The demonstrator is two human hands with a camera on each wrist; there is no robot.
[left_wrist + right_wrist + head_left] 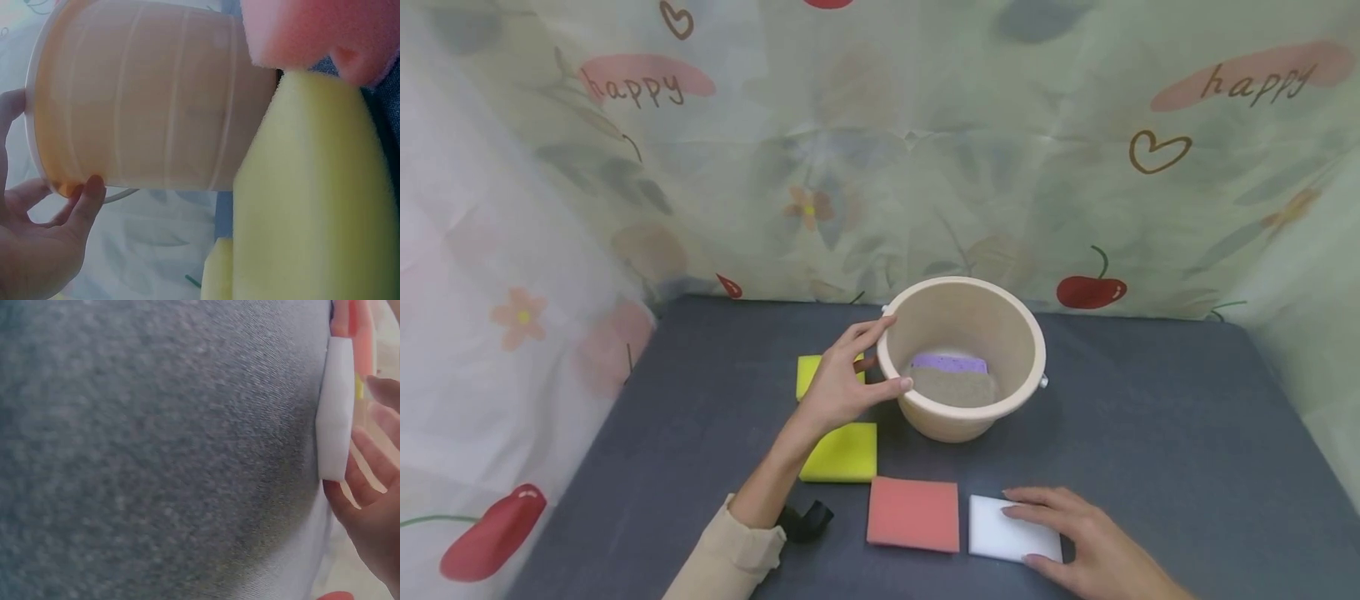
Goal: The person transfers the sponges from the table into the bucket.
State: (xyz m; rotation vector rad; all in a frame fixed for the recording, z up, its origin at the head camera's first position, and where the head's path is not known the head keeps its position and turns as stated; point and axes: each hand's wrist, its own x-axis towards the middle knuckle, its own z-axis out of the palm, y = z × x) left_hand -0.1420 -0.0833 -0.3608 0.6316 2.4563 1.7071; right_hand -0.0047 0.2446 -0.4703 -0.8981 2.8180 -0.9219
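LH (837,385) grips bkt (946,427) — RH (1087,535) prob. touching sponge (996,532)

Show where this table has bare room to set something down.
Free: the table right of the bucket, beyond the right hand; also between the left curtain and yellow sponges. Crowded: the near middle, around the pink sponge and white block.

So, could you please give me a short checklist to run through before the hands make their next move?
1. Bucket upright: ok.
2. Left hand holding its rim: ok.
3. Mouth uncovered: ok; the purple sponge lies low inside.
4. White sponge apart from the red sponge: ok, a gap shows.
5. Right hand firmly gripping the white sponge: cannot tell.
6. White sponge off the table: not ok.
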